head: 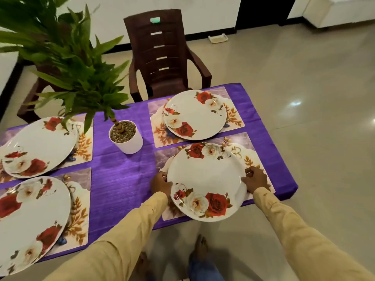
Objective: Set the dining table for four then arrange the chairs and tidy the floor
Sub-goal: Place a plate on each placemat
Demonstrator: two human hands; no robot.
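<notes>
A white plate with red roses [205, 177] lies over the near right placemat [251, 157] on the purple-clothed table [121, 179]. My left hand [161, 184] grips its left rim and my right hand [254, 179] grips its right rim, fingers curled under the edge. Three more rose plates sit on placemats: far right plate [194, 116], far left plate [40, 147], near left plate [30, 222].
A potted green plant in a white pot [126, 137] stands mid-table. A brown plastic chair [164, 59] faces the far side, and another chair [38, 86] shows behind the leaves at left. A small white tray [218, 38] lies on the tiled floor.
</notes>
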